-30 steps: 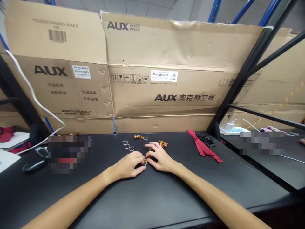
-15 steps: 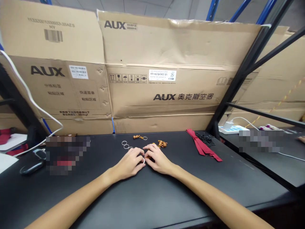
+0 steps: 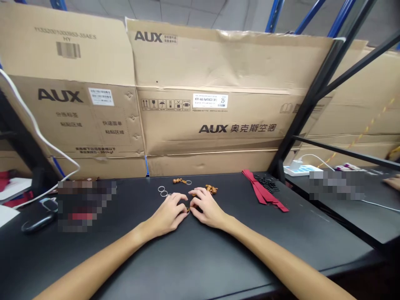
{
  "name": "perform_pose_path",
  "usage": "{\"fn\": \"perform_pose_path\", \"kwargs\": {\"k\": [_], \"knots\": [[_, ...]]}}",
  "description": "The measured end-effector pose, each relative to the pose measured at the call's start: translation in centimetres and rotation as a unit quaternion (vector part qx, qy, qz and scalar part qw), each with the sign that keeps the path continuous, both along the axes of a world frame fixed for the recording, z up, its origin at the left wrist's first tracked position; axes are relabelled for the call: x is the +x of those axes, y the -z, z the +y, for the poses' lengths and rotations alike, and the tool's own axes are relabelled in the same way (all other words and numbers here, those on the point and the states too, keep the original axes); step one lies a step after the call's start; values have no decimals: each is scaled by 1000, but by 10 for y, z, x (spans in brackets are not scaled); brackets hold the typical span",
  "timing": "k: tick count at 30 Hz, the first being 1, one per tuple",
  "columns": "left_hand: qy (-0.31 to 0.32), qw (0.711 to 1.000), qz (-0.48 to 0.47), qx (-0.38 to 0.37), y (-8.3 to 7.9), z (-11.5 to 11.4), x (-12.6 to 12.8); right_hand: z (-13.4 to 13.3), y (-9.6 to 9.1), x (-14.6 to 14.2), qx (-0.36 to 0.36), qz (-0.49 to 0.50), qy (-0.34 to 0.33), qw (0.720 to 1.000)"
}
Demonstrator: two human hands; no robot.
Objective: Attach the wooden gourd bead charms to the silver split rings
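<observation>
A smooth black tabletop [image 3: 175, 266] ran back to upright tan cardboard panels [image 3: 237, 62] printed "AUX". At right, a slanting black metal frame [image 3: 313, 100] stood before a second dark tabletop [image 3: 375, 227]. Above the cardboard, blue metal posts [image 3: 275, 16] and a pale grey panelled surface [image 3: 203, 16] were visible. Soft sheen marked the nearer top.

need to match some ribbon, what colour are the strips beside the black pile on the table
The strips are red, best seen in the head view.

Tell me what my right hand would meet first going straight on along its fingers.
Probably the left hand, which lies just ahead of the right hand; whether they already touch is hard to tell.
</observation>
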State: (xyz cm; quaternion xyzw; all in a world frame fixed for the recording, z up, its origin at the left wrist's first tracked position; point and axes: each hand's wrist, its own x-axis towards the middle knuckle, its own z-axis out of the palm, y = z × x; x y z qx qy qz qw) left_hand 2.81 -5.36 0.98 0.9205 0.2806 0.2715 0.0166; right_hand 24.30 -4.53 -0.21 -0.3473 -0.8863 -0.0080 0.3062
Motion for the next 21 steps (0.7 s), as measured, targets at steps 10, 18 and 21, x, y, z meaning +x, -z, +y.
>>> {"fn": "perform_pose_path", "kwargs": {"k": [10, 18, 21], "knots": [[-7, 1000, -6, 10, 5, 3, 0, -9, -4, -8, -37, 30, -29, 998], [10, 998, -44, -46, 3, 5, -2, -3, -3, -2, 6, -14, 10, 1000], [22, 997, -49, -61, 1, 4, -2, -1, -2, -1, 4, -10, 13, 1000]]}}
